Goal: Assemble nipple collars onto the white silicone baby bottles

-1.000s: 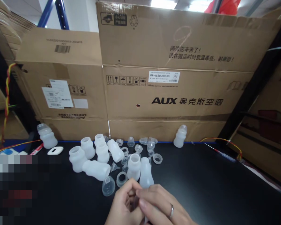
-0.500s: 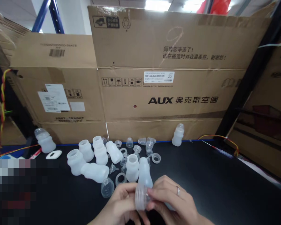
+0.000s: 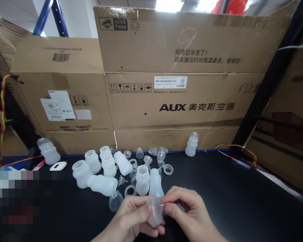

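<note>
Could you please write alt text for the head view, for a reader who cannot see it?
Both hands, left hand and right hand, pinch a clear screw ring over a black table. Behind lie white bottles, caps and rings, before stacked cardboard boxes.

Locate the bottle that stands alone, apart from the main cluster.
In the head view, the capped bottle stands upright at the table's far edge, right of centre, against the AUX cardboard box, beyond the loose screw ring.

Loose bottles and rings crowd eleven to twelve o'clock; the black worktop (toward three) lies open.
</note>
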`<state>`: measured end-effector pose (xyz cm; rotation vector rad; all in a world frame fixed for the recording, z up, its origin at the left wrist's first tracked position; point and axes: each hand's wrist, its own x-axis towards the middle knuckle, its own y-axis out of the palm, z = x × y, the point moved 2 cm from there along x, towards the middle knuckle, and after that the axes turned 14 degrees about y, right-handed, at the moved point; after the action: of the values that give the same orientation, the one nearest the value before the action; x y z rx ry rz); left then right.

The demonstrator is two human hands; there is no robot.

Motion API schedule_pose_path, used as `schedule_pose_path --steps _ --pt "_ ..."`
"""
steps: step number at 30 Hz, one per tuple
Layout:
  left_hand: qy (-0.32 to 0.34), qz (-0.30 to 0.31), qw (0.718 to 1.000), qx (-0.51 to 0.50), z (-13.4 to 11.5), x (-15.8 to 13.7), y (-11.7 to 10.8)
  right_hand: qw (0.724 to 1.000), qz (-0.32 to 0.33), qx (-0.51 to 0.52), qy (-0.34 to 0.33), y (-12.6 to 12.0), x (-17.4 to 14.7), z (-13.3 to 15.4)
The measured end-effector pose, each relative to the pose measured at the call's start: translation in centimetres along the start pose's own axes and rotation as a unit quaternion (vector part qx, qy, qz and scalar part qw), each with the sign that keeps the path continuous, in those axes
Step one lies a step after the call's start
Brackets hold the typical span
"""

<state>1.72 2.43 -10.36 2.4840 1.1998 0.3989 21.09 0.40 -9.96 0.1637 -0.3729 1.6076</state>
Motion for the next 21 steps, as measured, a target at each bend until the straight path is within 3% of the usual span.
schedule_pose_path --steps 3,7,10,12,14,17,21 --pt "-0.055 -0.036 0.998 -0.006 1.4 0.0 -0.6 0.991 0.014 0.078 0.111 0.1 0.4 -1.0" --pt "-0.011 -0.074 0.98 0.183 2.5 -0.2 -1.4 0.981 -0.032 0.114 0.157 -1.4 2.1 -1.9" --pt "0.087 -0.069 0.91 0.399 2.2 -0.4 -1.7 0.98 -0.078 0.09 0.16 -2.8 3.5 -2.2" --pt "0.134 -0.044 0.844 0.518 1.9 -0.4 -1.8 0.978 -0.051 0.096 0.178 -3.1 4.2 -2.4" --pt "0.128 -0.002 0.798 0.588 1.7 -0.2 -2.0 0.974 0.005 0.108 0.198 -2.8 4.5 -2.7" --pt "0.093 0.045 0.764 0.636 1.9 0.1 -2.6 0.968 0.074 0.106 0.213 -2.0 4.8 -3.3" --pt "0.14 0.059 0.742 0.653 2.6 0.2 -3.5 0.967 0.095 0.089 0.218 -1.4 5.2 -4.3"
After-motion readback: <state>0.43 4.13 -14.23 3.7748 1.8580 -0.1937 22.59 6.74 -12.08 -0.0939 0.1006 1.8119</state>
